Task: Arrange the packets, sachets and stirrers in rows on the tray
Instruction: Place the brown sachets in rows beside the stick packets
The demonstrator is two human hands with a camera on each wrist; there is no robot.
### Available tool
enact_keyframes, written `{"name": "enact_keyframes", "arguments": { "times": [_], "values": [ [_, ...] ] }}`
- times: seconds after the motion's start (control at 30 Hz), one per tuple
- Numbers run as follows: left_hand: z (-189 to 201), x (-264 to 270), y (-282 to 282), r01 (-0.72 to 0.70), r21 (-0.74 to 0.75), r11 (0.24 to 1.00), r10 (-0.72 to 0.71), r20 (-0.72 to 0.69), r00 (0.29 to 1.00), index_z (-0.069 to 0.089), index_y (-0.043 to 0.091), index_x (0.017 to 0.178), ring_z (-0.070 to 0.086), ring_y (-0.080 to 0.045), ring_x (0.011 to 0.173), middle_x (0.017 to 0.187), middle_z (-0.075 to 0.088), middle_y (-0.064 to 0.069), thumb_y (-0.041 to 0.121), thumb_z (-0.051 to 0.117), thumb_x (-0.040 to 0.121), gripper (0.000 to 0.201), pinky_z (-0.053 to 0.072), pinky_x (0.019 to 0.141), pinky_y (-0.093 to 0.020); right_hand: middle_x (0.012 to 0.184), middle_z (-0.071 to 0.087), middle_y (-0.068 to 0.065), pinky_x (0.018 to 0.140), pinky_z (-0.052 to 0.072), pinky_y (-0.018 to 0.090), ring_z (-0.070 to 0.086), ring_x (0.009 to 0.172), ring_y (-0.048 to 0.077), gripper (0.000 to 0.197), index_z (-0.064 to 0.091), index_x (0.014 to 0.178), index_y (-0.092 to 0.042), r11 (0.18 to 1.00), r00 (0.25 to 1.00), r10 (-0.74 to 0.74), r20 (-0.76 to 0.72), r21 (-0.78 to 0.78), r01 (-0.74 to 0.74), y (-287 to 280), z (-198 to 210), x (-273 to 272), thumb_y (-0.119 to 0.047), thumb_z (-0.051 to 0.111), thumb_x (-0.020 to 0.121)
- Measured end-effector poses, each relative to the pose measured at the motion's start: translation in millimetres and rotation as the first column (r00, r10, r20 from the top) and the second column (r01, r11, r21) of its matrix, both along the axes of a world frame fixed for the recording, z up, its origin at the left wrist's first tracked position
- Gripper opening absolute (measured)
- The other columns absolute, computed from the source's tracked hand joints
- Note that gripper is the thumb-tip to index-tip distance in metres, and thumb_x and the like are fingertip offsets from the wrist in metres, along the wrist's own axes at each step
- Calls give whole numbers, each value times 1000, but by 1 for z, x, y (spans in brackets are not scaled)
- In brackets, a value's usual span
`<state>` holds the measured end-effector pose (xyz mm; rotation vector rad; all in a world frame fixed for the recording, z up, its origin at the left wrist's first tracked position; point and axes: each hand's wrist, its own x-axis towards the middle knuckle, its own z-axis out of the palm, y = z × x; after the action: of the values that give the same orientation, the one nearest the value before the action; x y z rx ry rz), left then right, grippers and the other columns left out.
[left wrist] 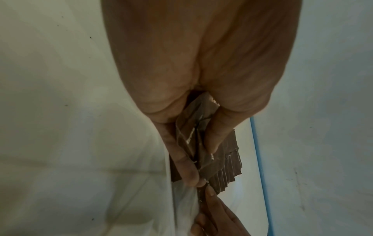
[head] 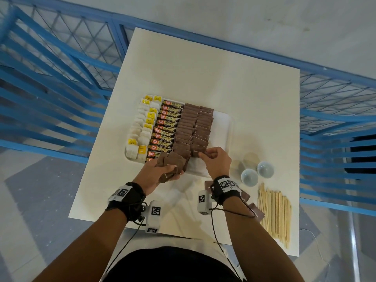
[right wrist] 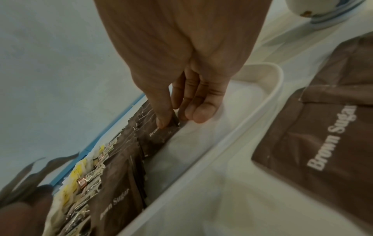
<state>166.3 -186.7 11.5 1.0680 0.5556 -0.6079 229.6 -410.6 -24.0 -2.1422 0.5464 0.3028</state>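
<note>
A: From the head view, the tray [head: 224, 127] sits on the table [head: 203, 74], filled from the left with white-and-yellow packets [head: 142, 127], then granule sachets [head: 164, 127], then two rows of brown sugar sachets [head: 193, 125]. The stirrers [head: 273, 212] lie on the table well to the right of the tray, near two bowls [head: 257, 173].

B: And the hands?

A: The left hand [head: 156, 174] holds a bundle [head: 173, 163] of brown sachets at the tray's near edge, grip closed round it. The left wrist view adds that thumb and fingers [left wrist: 214, 135] clamp the bundle from both sides.

B: The right hand [head: 216, 161]?

A: It pinches one sachet [head: 198, 152] at the near end of the right brown row. Only the right wrist view shows the pinch clearly: thumb and forefinger on its top edge, the sachet [right wrist: 159, 137] standing against the row. It also shows "Brown Sugar" on loose sachets [right wrist: 322, 143] lying on the table outside the tray rim [right wrist: 268, 95], half hidden under the wrist in the head view.
</note>
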Motion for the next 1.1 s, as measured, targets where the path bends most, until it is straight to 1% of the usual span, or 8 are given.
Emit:
{"name": "enact_keyframes", "arguments": {
  "times": [0.2, 0.3, 0.47, 0.57, 0.73, 0.9, 1.0, 1.1],
  "values": [
    [1, 1, -4, -60, -9, 998, 59, -18, 998, 62, -5, 129, 66, -48, 114, 124, 68, -28, -5, 64, 94, 35, 59, 94, -51, 80, 68, -13, 70, 49, 17, 62, 74, 1, 18, 69, 91, -22, 998, 995, 28, 98, -58, -22, 1, 18, -9, -38, 77, 87],
    [5, 2, -7, -73, 27, 997, 73, -8, 997, 64, -3, 127, 70, -42, 111, 121, 71, -23, -3, 68, 93, 34, 60, 92, -51, 84, 69, -15, 67, 44, 9, 62, 78, -1, 15, 70, 93, -25, 984, 974, 177, 138, 4, -179, 13, 29, -14, -39, 73, 90],
    [12, 4, -11, -40, 116, 992, 35, 41, 999, 66, 4, 123, 73, -37, 108, 118, 74, -18, 2, 74, 89, 35, 59, 92, -54, 89, 70, -13, 75, 55, 18, 65, 83, 4, 18, 71, 94, -26, 887, 898, 427, 108, 141, -439, 29, 40, -15, -40, 79, 84],
    [15, 3, -13, -31, 114, 993, 28, 26, 999, 65, 7, 124, 74, -37, 105, 117, 74, -17, 6, 74, 91, 34, 60, 90, -54, 85, 71, -12, 76, 60, 27, 67, 80, 7, 12, 72, 90, -27, 875, 889, 449, 92, 155, -458, 30, 37, -13, -32, 81, 84],
    [20, 5, -13, -36, 243, 969, 37, 4, 999, 66, 13, 120, 77, -35, 90, 103, 78, -15, 28, 68, 99, 25, 63, 81, -52, 82, 72, -12, 71, 55, 21, 67, 77, 6, 6, 75, 88, -29, 866, 886, 452, 106, 187, -464, 27, 39, -11, -25, 79, 86],
    [16, 6, -15, -157, 228, 961, 166, -21, 986, 67, 11, 118, 77, -35, 89, 105, 77, -14, 18, 64, 101, 18, 63, 71, -50, 86, 74, -8, 77, 61, 36, 70, 82, 14, 11, 76, 92, -31, 885, 903, 420, 91, 178, -430, 25, 37, -10, -20, 74, 91],
    [14, 5, -13, -125, 221, 967, 127, 6, 992, 66, 10, 117, 76, -38, 89, 107, 76, -20, 10, 61, 100, 17, 60, 60, -40, 84, 73, -12, 78, 60, 34, 69, 83, 11, 13, 75, 92, -33, 886, 899, 427, 98, 154, -437, 25, 38, -10, -20, 73, 91],
    [19, 5, -13, -39, 233, 972, 27, 57, 998, 65, 15, 118, 74, -38, 81, 100, 76, -21, 18, 66, 99, 19, 55, 55, -33, 83, 70, -16, 78, 57, 26, 66, 83, 6, 8, 77, 95, -27, 875, 885, 453, 104, 135, -464, 24, 39, -10, -22, 73, 91]
  ]
}}
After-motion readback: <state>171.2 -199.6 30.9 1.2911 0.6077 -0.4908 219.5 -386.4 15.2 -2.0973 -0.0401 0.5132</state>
